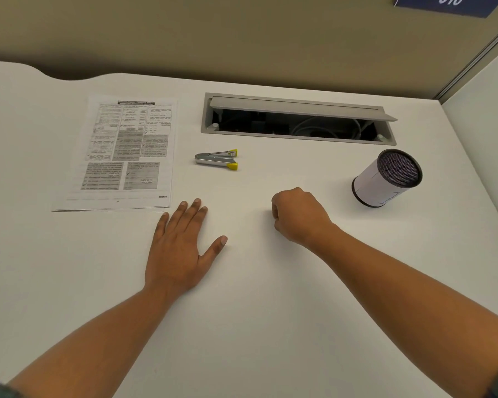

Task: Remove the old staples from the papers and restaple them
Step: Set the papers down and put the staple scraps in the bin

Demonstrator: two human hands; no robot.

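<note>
Blue sign (454, 4) top right on wall, cut off by frame edge, white digits read "016" or similar, first digit partly cropped. Papers (121, 153) on desk left: dense printed text in boxes, too small to read; bottom right corner of top sheet reads "Page 04". No other readable text or brands

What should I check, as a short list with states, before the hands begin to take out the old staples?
1. Papers lie flat on the desk: ok.
2. Stapler lies beside the papers, free to pick up: ok.
3. Left hand is empty, flat on the desk: ok.
4. Right hand is empty: cannot tell, it is a closed fist.
5. Old staples located: cannot tell, too small.
6. Cup stands apart from the papers: ok.
</note>
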